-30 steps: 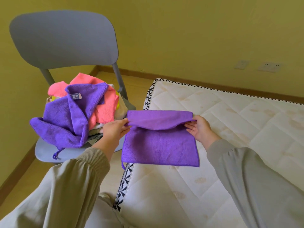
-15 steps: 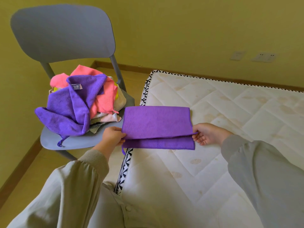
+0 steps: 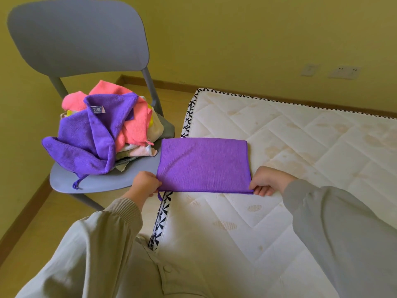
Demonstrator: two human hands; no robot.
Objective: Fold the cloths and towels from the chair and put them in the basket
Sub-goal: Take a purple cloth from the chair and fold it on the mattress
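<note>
Grips pinch both near corners of the purple cloth (image 3: 204, 164) on the mattress (image 3: 290, 222): left hand (image 3: 146, 184), right hand (image 3: 267, 181), long axis spanning between.

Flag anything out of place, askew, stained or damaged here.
The bare mattress carries brownish stains, several of them right around the folded purple cloth. The cloth's left end overhangs the mattress edge toward the chair, and the left hand and right hand pinch its near corners.
</note>
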